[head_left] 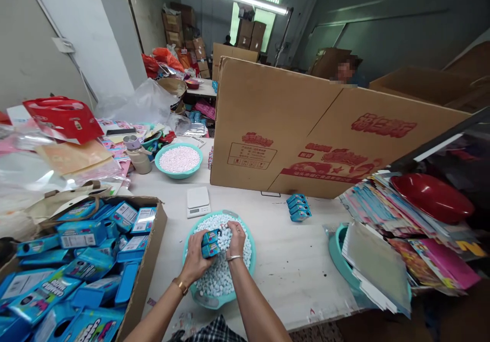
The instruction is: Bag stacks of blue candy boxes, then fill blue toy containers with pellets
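Both hands work over the teal basin [245, 273] of white candies [222, 275] on the table [298, 265] — left hand [196, 261] closed around two small blue boxes [210, 243], right hand [236, 239] curled, fingertips pinching candies beside them.

The left hand [196, 260] hides part of the blue boxes [211, 243]; their print is too small to read.

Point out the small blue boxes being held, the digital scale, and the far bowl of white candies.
small blue boxes [210, 243]: head view, on the upper box's side face.
digital scale [198, 198]: head view, middle of its white platform.
far bowl [160, 166]: head view, on its teal rim.
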`<state>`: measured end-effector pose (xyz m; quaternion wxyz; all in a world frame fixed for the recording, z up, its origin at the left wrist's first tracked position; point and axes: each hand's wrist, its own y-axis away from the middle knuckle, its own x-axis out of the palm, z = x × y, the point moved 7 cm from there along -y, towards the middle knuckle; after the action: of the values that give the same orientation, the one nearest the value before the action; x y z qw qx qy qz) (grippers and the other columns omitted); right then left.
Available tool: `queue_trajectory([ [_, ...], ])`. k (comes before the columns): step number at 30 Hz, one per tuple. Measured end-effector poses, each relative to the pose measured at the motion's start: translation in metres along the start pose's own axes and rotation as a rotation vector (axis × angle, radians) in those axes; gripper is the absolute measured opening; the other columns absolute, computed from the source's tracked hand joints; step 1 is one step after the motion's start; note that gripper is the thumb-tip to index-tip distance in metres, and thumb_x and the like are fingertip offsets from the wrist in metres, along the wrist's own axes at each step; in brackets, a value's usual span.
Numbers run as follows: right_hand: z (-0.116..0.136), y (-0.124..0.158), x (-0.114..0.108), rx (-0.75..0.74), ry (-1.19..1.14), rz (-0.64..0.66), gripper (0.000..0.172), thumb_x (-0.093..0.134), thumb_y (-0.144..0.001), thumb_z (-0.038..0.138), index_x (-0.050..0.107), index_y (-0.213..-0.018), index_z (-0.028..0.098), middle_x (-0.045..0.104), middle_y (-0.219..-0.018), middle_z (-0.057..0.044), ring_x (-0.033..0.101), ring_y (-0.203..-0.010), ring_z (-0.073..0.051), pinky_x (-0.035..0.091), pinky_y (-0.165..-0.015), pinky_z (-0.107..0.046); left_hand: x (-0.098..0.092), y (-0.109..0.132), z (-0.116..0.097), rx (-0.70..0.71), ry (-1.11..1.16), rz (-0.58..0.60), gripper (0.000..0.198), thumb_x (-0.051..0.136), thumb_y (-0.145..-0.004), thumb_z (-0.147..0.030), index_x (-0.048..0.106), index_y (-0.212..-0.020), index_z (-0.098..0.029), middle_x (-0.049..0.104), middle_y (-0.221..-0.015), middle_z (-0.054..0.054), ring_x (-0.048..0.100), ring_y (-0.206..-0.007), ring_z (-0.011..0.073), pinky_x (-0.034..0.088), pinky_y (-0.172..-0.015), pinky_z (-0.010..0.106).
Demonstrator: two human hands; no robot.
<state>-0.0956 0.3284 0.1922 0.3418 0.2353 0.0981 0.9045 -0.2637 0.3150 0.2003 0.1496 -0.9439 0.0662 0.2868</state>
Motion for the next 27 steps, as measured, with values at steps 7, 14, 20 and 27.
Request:
queue_trajectory([
  [7, 0.004, 0.005, 0.004, 0.014, -0.005, 0.013, 0.02, 0.07, -0.065, 0.033, 0.054, -0.061, 0.021, 0.064, -0.061, 0.003, 0.065, -0.07, -0.02, 0.048, -0.071, -0.03, -0.003, -0.003, -0.006, -0.02, 0.001, 0.047, 0.064, 0.072, -0.066, -0.026, 0.049, -0.125, -0.02, 0.059, -0.124, 0.012, 0.054, -0.117, 0.0338, 0.038, -0.105, 0.058],
  [14, 0.002, 0.007, 0.007, 0.025, 0.035, 0.04, 0.02, 0.071, -0.069, 0.034, 0.058, -0.061, 0.02, 0.067, -0.064, 0.002, 0.064, -0.075, -0.018, 0.045, -0.074, -0.028, 0.005, -0.009, -0.006, -0.019, -0.011, 0.15, 0.065, 0.068, -0.064, -0.02, 0.049, -0.126, -0.021, 0.059, -0.126, 0.01, 0.052, -0.121, 0.0336, 0.034, -0.108, 0.056],
  [20, 0.008, 0.009, 0.011, 0.015, 0.052, 0.115, 0.013, 0.069, -0.07, 0.03, 0.066, -0.064, 0.018, 0.071, -0.073, -0.001, 0.064, -0.081, -0.02, 0.046, -0.08, -0.03, -0.002, -0.013, -0.004, -0.054, 0.037, 0.107, 0.07, 0.069, -0.062, -0.019, 0.047, -0.128, -0.021, 0.057, -0.13, 0.011, 0.051, -0.123, 0.0337, 0.036, -0.108, 0.055],
  [27, 0.024, 0.013, 0.014, -0.119, 0.167, 0.128, 0.023, 0.057, -0.081, 0.034, 0.07, -0.073, 0.017, 0.072, -0.081, -0.004, 0.064, -0.086, -0.021, 0.045, -0.088, -0.032, -0.007, -0.018, -0.011, -0.036, 0.035, 0.117, 0.069, 0.07, -0.061, -0.02, 0.049, -0.127, -0.02, 0.059, -0.127, 0.011, 0.053, -0.121, 0.0335, 0.037, -0.108, 0.054],
])
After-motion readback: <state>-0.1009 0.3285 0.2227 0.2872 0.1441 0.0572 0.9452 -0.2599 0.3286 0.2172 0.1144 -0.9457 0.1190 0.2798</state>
